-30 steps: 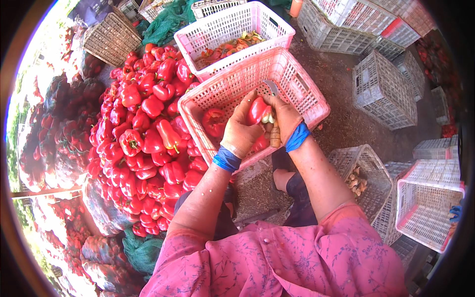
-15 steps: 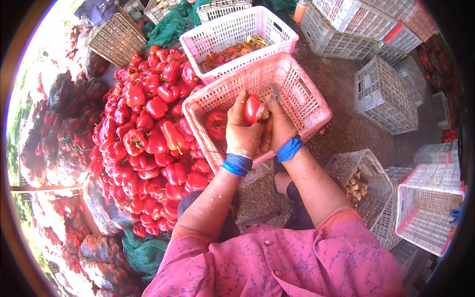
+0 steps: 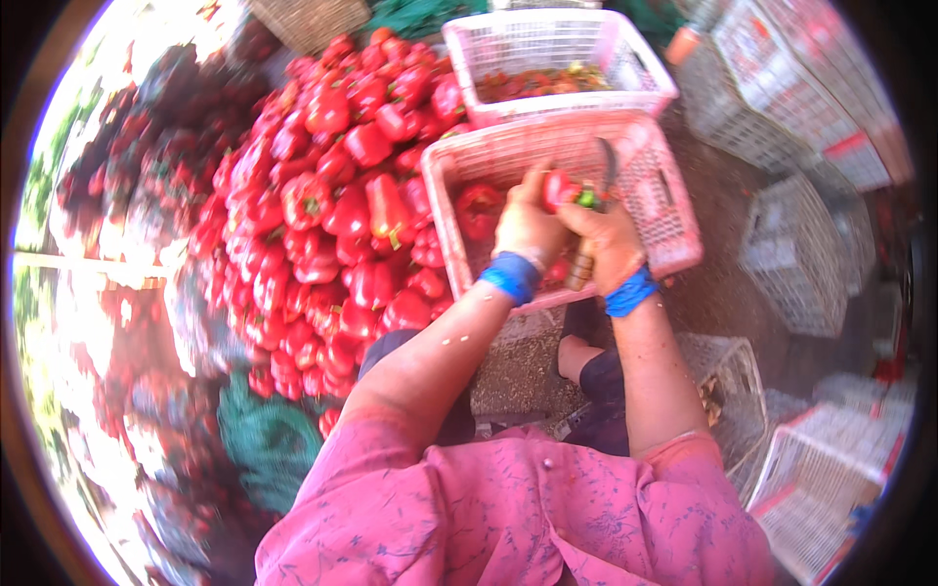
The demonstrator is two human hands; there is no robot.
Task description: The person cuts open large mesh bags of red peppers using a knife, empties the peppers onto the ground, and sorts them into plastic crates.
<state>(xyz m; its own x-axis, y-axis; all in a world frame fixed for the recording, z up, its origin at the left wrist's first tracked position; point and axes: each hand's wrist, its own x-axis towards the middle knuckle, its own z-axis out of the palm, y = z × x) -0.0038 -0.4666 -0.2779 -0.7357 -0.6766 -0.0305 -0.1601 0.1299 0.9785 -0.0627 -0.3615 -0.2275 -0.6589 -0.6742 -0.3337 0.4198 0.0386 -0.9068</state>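
Note:
Over the pink crate (image 3: 674,259), my left hand (image 3: 528,227) is closed around a red bell pepper (image 3: 558,189). Its green stem end (image 3: 587,198) points toward my right hand (image 3: 608,244). That hand grips a knife; the dark curved blade (image 3: 609,162) sticks up beyond the fingers, and the wooden handle (image 3: 580,272) shows below the palm. The blade stands close beside the stem; whether it touches is blurred. More red peppers (image 3: 479,211) lie inside the crate, partly hidden by my left hand. Both hands wear light orange gloves with blue bands at the wrists.
A large heap of red peppers (image 3: 337,234) fills the floor at left. Behind the pink crate stands a white crate (image 3: 562,105) holding pepper scraps. Stacked crates (image 3: 796,259) stand at right, and green netting (image 3: 264,439) lies at lower left.
The whole view has shifted, moving the scene rightward in the picture. The pepper has turned in my left hand, so its green stem now shows toward the knife.

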